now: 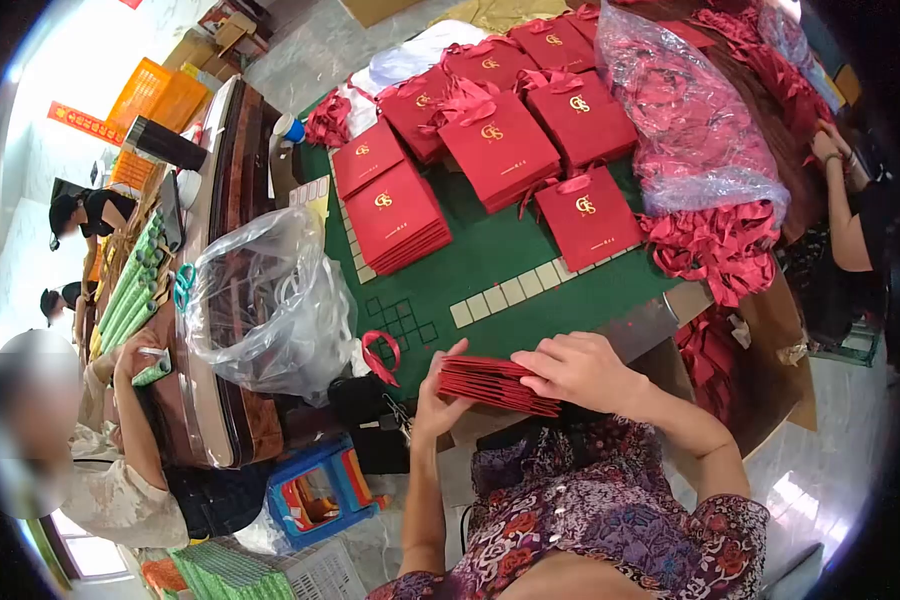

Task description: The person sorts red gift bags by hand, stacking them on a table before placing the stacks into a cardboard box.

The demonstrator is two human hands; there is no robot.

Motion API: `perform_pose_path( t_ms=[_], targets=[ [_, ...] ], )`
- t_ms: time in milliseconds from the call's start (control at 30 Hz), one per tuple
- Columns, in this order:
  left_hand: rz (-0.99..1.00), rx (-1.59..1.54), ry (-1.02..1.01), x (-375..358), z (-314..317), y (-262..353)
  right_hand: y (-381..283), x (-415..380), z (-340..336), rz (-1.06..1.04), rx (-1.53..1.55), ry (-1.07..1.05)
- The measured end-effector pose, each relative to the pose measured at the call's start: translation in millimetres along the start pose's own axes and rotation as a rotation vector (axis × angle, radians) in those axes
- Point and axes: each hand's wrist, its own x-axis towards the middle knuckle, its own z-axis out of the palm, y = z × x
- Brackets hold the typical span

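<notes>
A stack of flat red paper bags [495, 385] is between my hands near the front table edge, its layered edges facing up toward me. My left hand [436, 400] grips the stack's left end. Over its right end, my right hand [582, 374] has its fingers bent against the upper edge; the fingertips press on the bags. Beyond, piles of red paper bags [500, 150] with gold lettering and red ribbons lie on the green table top [420, 300]. A single red bag [590, 217] lies closest to my right hand. A looped red ribbon [381, 357] lies left of my left hand.
A clear plastic bag [270, 300] stands at the left table edge. On the right, a plastic sack of red ribbons [690, 120] spills over. A co-worker's arm [142, 410] is at left, another person's arm [838, 200] at right. A blue stool [320, 490] stands below.
</notes>
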Motion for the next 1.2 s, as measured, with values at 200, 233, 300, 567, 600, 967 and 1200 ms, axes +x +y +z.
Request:
perform_pose_path(
  t_ms=[200, 233, 300, 567, 600, 967, 1200],
  targets=[
    [0.218, 0.286, 0.025, -2, -11, -24, -3, 2, -9, 0.049, 0.118, -0.033],
    [0.259, 0.314, 0.035, -2, -9, -26, -2, 3, -11, 0.071, 0.161, -0.056],
    [0.243, 0.233, 0.109, 4, 8, -32, 4, 0, -4, 0.172, 0.3, -0.04],
    [0.099, 0.053, 0.092, 4, 24, -36, 8, -37, 44, 0.522, 1.126, 0.267],
    [0.171, 0.218, 0.144, 8, 26, -44, 7, -40, 53, 0.532, 1.101, 0.27],
    [0.072, 0.13, 0.299, -11, 18, -90, 11, -63, 68, 0.298, 0.94, 0.416],
    [0.198, 0.215, 0.234, 0, 27, -76, 14, -55, 93, 0.353, 0.727, 0.563]
  ],
)
